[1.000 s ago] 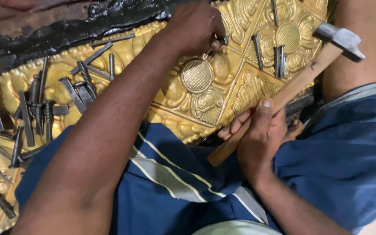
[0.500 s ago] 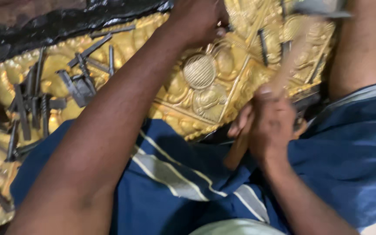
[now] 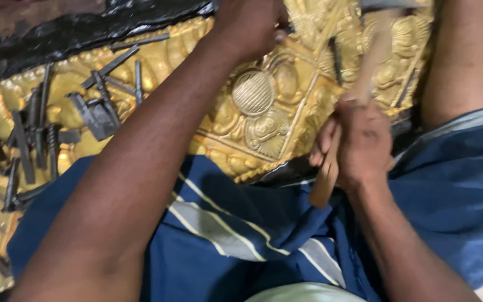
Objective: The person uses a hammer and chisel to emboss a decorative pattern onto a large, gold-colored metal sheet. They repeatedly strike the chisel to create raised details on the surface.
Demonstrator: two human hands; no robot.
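A gold embossed metal sheet (image 3: 275, 120) with raised figures and a ribbed round boss lies across my lap. At its top edge my left hand (image 3: 250, 25) is closed around a small punch, most of it hidden by my fingers. My right hand (image 3: 361, 142) grips the wooden handle of a hammer (image 3: 367, 67). The handle is blurred and rises toward the top of the view, and the metal head shows only partly at the top edge.
Several dark steel punches and chisels (image 3: 93, 109) lie scattered on the left part of the gold sheet. A black pitch-like mass (image 3: 79, 33) borders the sheet at top left. Blue striped cloth (image 3: 236, 223) covers my legs below.
The hammer has swung up and left, its head moving toward the top edge and blurring. My right hand shifted slightly left. My left hand stayed on the punch.
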